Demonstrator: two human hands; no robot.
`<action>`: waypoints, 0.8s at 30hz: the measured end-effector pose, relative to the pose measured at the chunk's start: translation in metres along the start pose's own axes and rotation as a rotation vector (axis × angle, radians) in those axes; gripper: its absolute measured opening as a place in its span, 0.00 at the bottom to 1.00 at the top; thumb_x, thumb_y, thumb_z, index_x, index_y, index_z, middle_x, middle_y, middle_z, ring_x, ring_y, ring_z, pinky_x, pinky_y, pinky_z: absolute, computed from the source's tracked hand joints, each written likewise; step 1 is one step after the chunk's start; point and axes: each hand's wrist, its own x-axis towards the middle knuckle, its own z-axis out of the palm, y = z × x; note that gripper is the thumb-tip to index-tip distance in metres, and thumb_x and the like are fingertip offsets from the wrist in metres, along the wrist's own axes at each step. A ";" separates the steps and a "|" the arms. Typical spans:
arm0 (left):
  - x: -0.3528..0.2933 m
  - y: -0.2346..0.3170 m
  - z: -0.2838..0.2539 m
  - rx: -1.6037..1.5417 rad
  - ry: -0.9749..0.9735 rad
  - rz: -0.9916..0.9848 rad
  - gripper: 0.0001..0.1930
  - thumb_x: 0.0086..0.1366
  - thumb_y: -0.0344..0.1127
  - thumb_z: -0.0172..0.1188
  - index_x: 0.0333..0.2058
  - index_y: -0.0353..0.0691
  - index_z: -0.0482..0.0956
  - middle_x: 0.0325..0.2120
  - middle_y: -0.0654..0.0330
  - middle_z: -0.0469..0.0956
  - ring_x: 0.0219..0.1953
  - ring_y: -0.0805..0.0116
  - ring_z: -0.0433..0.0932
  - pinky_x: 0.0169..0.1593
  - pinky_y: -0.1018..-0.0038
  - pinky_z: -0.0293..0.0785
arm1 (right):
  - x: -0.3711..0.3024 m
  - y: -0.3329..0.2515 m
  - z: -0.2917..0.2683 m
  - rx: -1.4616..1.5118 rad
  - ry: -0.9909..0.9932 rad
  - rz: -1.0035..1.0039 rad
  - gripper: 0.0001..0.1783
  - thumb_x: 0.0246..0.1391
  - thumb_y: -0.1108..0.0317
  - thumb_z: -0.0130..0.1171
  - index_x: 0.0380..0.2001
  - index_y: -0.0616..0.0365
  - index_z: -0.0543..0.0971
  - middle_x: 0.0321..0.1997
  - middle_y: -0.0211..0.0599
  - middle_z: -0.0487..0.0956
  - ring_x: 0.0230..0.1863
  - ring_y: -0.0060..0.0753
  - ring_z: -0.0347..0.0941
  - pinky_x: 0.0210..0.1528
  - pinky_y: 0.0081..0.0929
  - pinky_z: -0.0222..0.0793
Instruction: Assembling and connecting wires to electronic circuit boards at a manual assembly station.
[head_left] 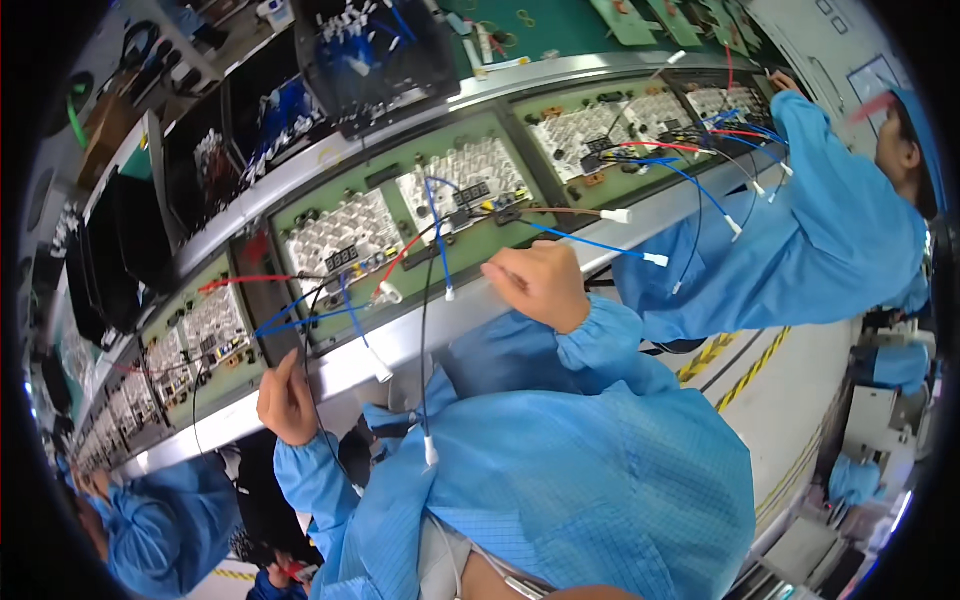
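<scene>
My right hand pinched the blue wire beside the green board; my left hand curled around a black wire (best kept untangled).

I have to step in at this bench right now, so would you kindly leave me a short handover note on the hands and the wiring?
Left hand: closed around a thin black wire that runs up to the green board on the conveyor.
Right hand: resting at the board's near edge by the metal rail, fingers curled; whether it grips a wire cannot be told.
Things: blue wires, a red wire and black ones already lead off the board, their white connectors hanging loose over the rail.
Done: wires attached at the board end.
Left: the loose connector ends are not plugged in.
</scene>
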 end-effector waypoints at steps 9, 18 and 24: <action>-0.007 -0.022 -0.023 -0.435 -0.184 -0.381 0.11 0.66 0.32 0.50 0.37 0.30 0.79 0.19 0.58 0.74 0.18 0.75 0.68 0.23 0.79 0.62 | 0.002 0.000 0.002 -0.026 0.000 -0.033 0.10 0.48 0.63 0.61 0.18 0.51 0.72 0.14 0.33 0.72 0.15 0.40 0.67 0.19 0.36 0.59; -0.005 -0.003 -0.095 -1.042 -1.192 -0.502 0.22 0.63 0.43 0.57 0.45 0.25 0.75 0.16 0.56 0.76 0.14 0.74 0.72 0.21 0.81 0.66 | -0.013 -0.025 -0.008 0.964 -0.450 0.079 0.18 0.53 0.51 0.59 0.30 0.56 0.81 0.15 0.31 0.73 0.17 0.28 0.70 0.24 0.24 0.64; -0.013 0.011 -0.050 -1.176 -1.162 -0.386 0.08 0.61 0.24 0.57 0.23 0.29 0.74 0.26 0.51 0.80 0.22 0.72 0.78 0.25 0.78 0.72 | -0.018 -0.066 0.002 1.463 -0.981 0.171 0.34 0.51 0.36 0.54 0.38 0.61 0.76 0.19 0.26 0.72 0.24 0.23 0.71 0.33 0.26 0.69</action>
